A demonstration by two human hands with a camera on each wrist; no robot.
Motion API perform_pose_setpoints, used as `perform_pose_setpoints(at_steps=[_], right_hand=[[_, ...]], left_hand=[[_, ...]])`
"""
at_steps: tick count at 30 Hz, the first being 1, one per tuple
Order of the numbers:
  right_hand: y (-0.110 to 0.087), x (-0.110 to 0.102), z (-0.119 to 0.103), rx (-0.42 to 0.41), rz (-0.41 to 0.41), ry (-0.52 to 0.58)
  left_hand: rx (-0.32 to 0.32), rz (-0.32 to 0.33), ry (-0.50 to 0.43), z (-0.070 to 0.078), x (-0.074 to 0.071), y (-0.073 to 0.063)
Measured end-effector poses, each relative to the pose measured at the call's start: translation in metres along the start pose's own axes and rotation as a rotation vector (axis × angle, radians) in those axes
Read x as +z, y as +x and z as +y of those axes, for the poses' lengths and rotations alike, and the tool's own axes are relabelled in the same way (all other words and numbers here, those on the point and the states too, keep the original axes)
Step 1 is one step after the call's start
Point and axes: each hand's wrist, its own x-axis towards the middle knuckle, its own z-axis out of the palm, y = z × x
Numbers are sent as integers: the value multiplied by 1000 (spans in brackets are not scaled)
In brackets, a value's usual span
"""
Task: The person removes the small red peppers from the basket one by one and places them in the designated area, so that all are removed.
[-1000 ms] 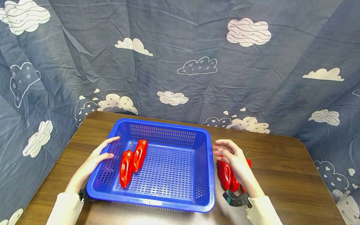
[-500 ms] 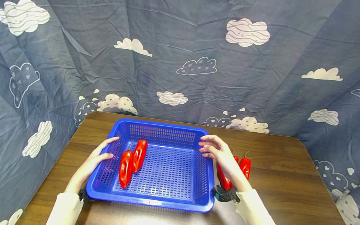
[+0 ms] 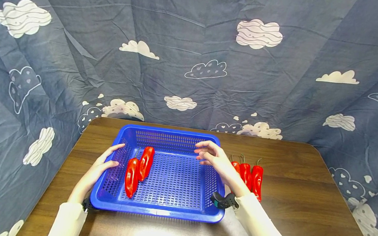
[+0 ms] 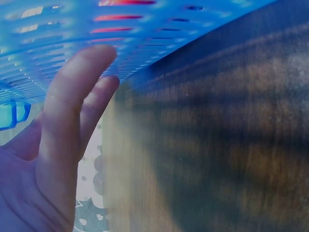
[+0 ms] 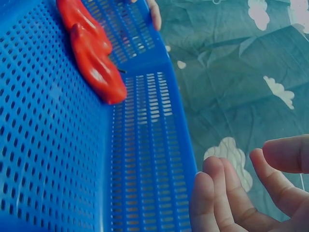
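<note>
A blue plastic basket (image 3: 157, 212) with slotted walls stands on the table, two red peppers (image 3: 132, 177) lying along its left side. My left hand (image 3: 99, 166) holds the basket's left rim, thumb and forefinger over the inner side; in the left wrist view other fingers (image 4: 60, 116) lie against the outer wall. Over the basket's right side hovers my right hand (image 3: 217, 159), fingers loosely bent and apart, holding nothing. Right of the basket are three red peppers (image 3: 257, 181) with green stems, side by side, the nearest partly hidden behind my right wrist.
The brown wooden table (image 3: 301, 197) extends to the right of the peppers. A dark cloth (image 3: 178, 81) with cloud prints hangs behind the table and along its sides.
My right hand has moved left from above the peppers on the table to over the basket's right side, uncovering more of those peppers. The left hand and the basket stay in place.
</note>
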Motion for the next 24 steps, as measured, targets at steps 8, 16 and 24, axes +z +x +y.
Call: perform_pose_setpoints(at_steps=[8, 16, 24], right_hand=[[8, 15, 1, -4, -30, 5], [15, 32, 2, 6, -56, 2], [22, 49, 7, 27, -66, -1]], left_hand=[[-2, 1, 9, 0, 0, 0], [-17, -2, -13, 1, 0, 0], [-17, 1, -7, 0, 0, 0]])
